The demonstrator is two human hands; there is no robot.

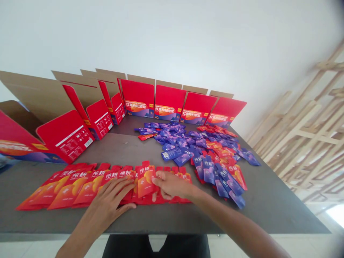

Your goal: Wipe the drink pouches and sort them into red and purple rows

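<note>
Your left hand [110,197] and right hand [172,184] are bare, fingers [163,175] long and slim. Left forearm [77,240] and right forearm [236,225] also bare, right down to the frame edge. Black clothing [126,247] shows at bottom centre, split by a narrow gap. Could be trousers or shorts, can't tell from this view.

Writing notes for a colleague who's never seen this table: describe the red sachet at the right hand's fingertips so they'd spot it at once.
On the dark table, find the row of red sachets along the near edge. Between the left hand and the right hand is the sachet you want. It sits on top of the row, touching the right hand's fingertips, and stands out by lying tilted across its neighbours.
</note>
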